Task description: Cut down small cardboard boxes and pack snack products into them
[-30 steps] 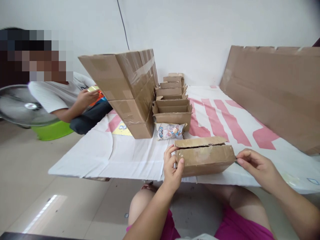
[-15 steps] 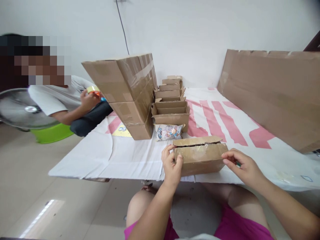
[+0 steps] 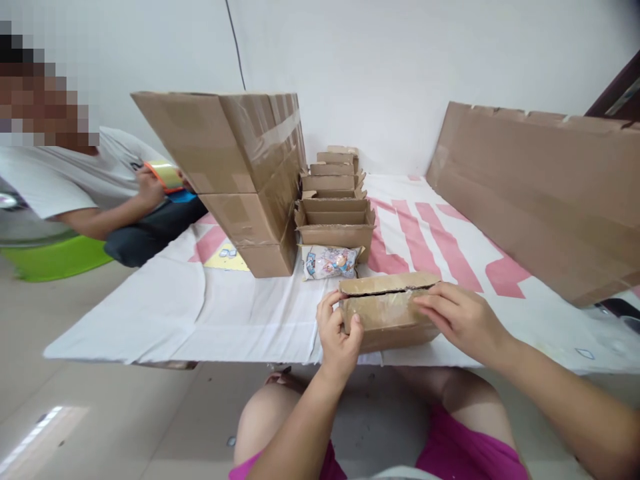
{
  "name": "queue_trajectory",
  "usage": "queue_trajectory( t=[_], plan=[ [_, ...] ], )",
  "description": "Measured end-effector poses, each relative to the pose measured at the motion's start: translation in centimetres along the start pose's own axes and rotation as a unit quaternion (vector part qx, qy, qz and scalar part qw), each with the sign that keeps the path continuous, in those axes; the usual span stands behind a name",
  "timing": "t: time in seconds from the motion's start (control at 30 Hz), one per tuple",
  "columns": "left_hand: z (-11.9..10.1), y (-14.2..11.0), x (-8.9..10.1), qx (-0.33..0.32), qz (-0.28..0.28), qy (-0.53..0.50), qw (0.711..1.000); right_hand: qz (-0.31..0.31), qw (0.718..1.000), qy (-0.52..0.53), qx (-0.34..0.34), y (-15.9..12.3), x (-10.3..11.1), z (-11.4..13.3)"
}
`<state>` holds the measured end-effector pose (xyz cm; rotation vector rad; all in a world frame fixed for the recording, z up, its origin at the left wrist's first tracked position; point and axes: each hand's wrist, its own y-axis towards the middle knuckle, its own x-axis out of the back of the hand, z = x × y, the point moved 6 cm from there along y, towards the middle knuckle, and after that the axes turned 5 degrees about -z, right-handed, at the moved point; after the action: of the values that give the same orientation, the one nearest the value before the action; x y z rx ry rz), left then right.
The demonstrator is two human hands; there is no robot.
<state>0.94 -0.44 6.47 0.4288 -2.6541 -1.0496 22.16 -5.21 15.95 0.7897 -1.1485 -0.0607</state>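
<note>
A small cardboard box point(image 3: 387, 319) sits at the near edge of the cloth-covered table, a dark gap running between its top flaps. Clear tape shows on its top near the gap. My left hand point(image 3: 336, 331) grips the box's left end, thumb on the near side and fingers behind. At the right part of the top, my right hand point(image 3: 463, 315) is closed in a pinch, touching the box beside the gap; what lies between its fingertips is hidden. Just behind the box lies a printed plastic packet point(image 3: 330, 261), leaning against a row of open cardboard boxes point(image 3: 337, 235).
A tall stack of taped cartons point(image 3: 265, 220) stands left of the row. A large cardboard panel point(image 3: 530, 200) rises on the right. Pink patches mark the white tablecloth point(image 3: 150, 320). At the left, a co-worker point(image 3: 115, 180) holds a tape roll point(image 3: 166, 175) near a green basin point(image 3: 60, 260).
My right hand has moved left from the box's right corner onto its top by the gap. My left hand keeps its grip. The view has shifted slightly right.
</note>
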Motion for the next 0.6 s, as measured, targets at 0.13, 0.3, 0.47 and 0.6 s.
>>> queue_trajectory(
  t=[0.13, 0.3, 0.47, 0.6],
  plan=[
    [-0.1, 0.0, 0.1, -0.006, 0.007, 0.004, 1.000, 0.049, 0.983, -0.119, 0.128, 1.8, -1.5, 1.4],
    [-0.3, 0.1, 0.2, -0.021, 0.016, 0.008, 1.000, 0.032, 0.956, -0.175, 0.233, 2.4, -2.2, 2.7],
    [-0.4, 0.3, 0.1, -0.030, 0.016, 0.010, 0.999, 0.019, 0.952, -0.175, 0.250, 2.5, -2.4, 3.0],
    [-0.5, 0.3, 0.1, -0.035, 0.019, 0.011, 0.999, 0.037, 0.956, -0.171, 0.236, 2.3, -2.8, 2.6]
  ],
)
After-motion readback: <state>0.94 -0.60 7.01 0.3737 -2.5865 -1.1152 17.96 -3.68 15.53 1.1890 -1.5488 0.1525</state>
